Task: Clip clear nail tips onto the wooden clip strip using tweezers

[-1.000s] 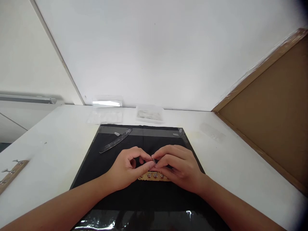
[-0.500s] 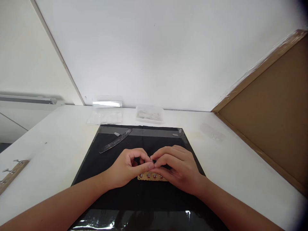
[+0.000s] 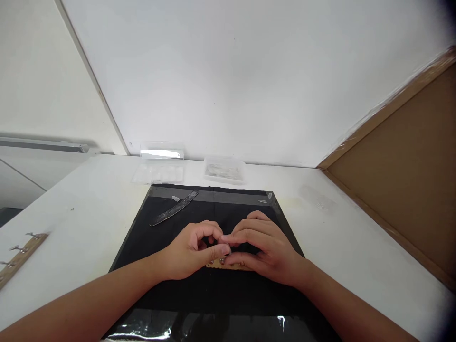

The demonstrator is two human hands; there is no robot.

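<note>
plain black mat (image 3: 178, 294) with a greyer band (image 3: 228, 196), charcoal curved file (image 3: 174, 210) flecked whitish from where I stand, tan strip (image 3: 233, 267) with silvery studs (image 3: 222, 261), small greyish piece (image 3: 230, 251), milky translucent box (image 3: 224, 180), white tabletop (image 3: 342, 251), brown panel (image 3: 402, 166) edged in lighter wood (image 3: 356, 141)

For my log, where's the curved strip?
Head view: the curved strip lies back left on the black mat, beyond the left hand, near a translucent piece.

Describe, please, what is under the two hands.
Partly under the left hand and right hand, a tan strip with shiny studs shows against the black mat. The hands cover the rest of it, so its total of studs cannot be seen.
</note>
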